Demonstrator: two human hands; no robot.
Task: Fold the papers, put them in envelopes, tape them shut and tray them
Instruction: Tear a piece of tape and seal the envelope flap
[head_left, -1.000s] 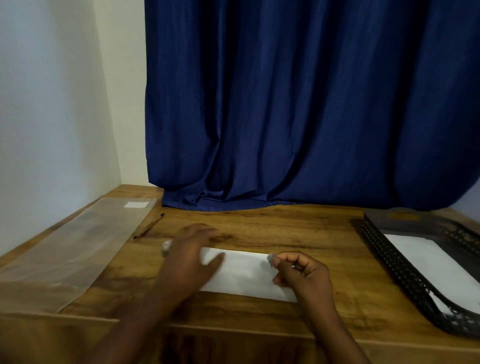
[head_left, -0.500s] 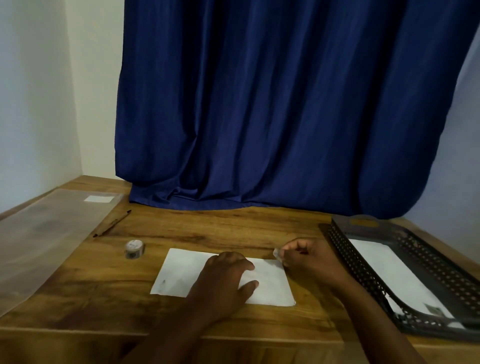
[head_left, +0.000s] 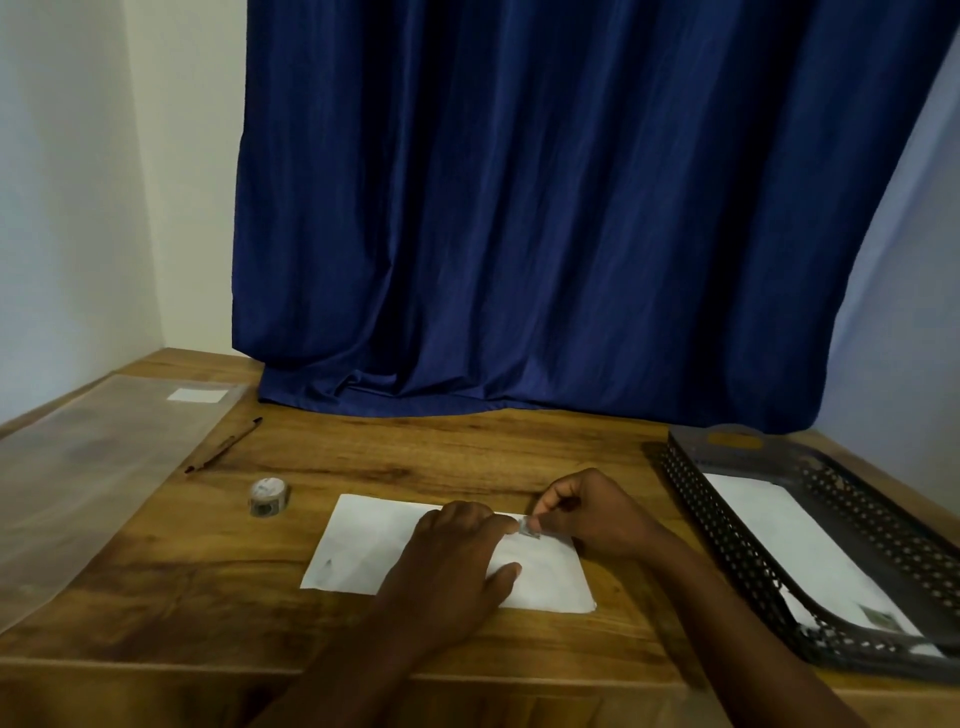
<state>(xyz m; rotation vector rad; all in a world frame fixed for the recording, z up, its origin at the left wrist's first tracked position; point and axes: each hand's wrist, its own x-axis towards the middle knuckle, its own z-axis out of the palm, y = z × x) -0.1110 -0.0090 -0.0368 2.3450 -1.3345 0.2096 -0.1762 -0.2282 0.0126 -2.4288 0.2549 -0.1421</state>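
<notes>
Step in hand: taping shut. Flat white paper envelope (head_left: 363, 551) lying on the brown wooden desk (head_left: 467, 452), near its front edge. Left hand (head_left: 457, 561) pressing down on the envelope, fingers fairly straight, gripping nothing. Right hand (head_left: 597, 514) pinching a short strip of patterned tape (head_left: 530, 529) at the envelope's far edge. Small roll of patterned tape (head_left: 269, 496) standing apart to the left. Black perforated plastic tray (head_left: 727, 525) to the right, already holding a white envelope (head_left: 769, 540). Next, probably: lay strip across flap, smooth flat, then move the envelope to the tray.
</notes>
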